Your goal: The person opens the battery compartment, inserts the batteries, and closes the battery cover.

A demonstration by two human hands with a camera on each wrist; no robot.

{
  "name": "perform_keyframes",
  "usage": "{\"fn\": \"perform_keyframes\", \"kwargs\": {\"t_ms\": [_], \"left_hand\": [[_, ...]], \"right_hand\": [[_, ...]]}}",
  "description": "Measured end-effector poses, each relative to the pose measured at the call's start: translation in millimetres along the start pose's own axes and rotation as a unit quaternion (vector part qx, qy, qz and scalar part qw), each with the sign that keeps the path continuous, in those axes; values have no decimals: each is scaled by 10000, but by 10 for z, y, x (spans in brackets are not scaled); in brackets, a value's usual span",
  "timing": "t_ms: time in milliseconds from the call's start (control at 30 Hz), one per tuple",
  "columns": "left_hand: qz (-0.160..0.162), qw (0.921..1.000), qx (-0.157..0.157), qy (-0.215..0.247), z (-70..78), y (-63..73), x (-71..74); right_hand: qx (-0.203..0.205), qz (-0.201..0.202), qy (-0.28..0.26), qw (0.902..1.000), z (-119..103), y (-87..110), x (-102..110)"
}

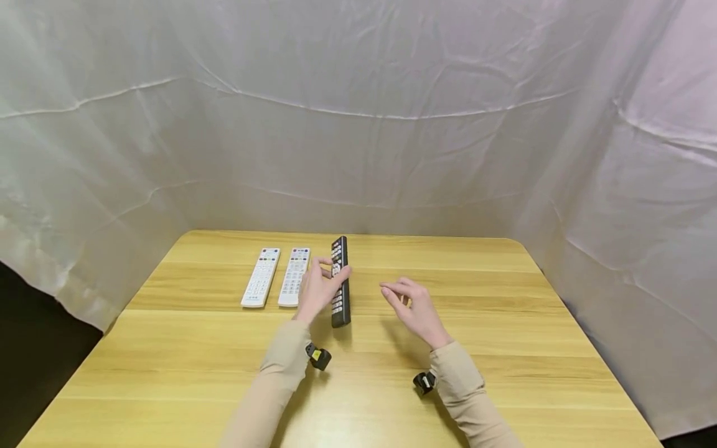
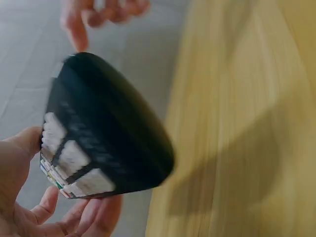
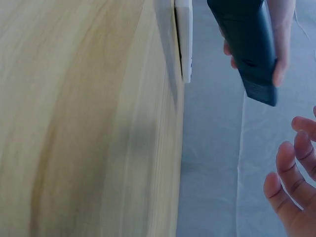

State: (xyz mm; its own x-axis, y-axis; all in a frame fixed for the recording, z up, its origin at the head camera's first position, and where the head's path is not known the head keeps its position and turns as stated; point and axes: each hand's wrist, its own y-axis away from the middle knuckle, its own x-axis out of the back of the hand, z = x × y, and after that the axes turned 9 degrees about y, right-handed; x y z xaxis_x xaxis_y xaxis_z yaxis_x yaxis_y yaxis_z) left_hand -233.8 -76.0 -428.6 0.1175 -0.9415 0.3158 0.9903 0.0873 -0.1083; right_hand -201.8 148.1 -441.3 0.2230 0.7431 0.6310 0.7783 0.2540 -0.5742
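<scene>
My left hand grips a black remote control between thumb and fingers around its middle. The remote is tilted on its side, its light buttons facing left, and its shadow falls on the wood below. In the left wrist view the near end of the black remote looms large, with the thumb on one edge and fingertips on the other. To the right, my right hand hovers with loosely bent fingers, holding nothing. Its fingers are apart from the remote in the right wrist view.
Two white remote controls lie side by side on the wooden table: one at the left, the other white remote right beside my left hand. A pale curtain hangs behind the table and along its sides.
</scene>
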Motion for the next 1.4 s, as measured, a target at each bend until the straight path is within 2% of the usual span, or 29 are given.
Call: {"fn": "perform_keyframes", "kwargs": {"t_ms": [67, 167, 267, 400, 533, 767, 967, 1200, 1300, 1400], "left_hand": [[236, 9976, -161, -633, -21, -78, -4], [442, 9899, -356, -1297, -52, -197, -13], [536, 9802, -376, -1870, -82, -314, -25], [367, 9624, -216, -2683, -122, -462, -60], [211, 9482, -47, -3171, -181, -569, -116], [254, 9369, 135, -3485, -302, -641, -206], [341, 9256, 106, -3768, -341, -673, -273], [487, 9265, -20, -3732, -349, -672, -315], [416, 9254, -39, -3767, -343, -675, -299], [284, 9204, -171, -3895, -314, -666, -237]], "right_hand": [[-65, -18, 24, 10000, 15, 0, 3], [-174, -42, 28, 9998, 24, -2, 11], [-256, -101, 21, 9996, 21, -2, 23], [-325, -183, 72, 9993, 29, 1, 27], [-396, -225, 156, 9988, 43, 9, 20], [-430, -359, 236, 9982, 40, 34, 9], [-454, -439, 329, 9975, 29, 44, 28], [-470, -491, 384, 9970, 50, 53, 24], [-562, -593, 433, 9957, 80, 48, 20], [-783, -805, 591, 9919, 148, 49, 27]]}}
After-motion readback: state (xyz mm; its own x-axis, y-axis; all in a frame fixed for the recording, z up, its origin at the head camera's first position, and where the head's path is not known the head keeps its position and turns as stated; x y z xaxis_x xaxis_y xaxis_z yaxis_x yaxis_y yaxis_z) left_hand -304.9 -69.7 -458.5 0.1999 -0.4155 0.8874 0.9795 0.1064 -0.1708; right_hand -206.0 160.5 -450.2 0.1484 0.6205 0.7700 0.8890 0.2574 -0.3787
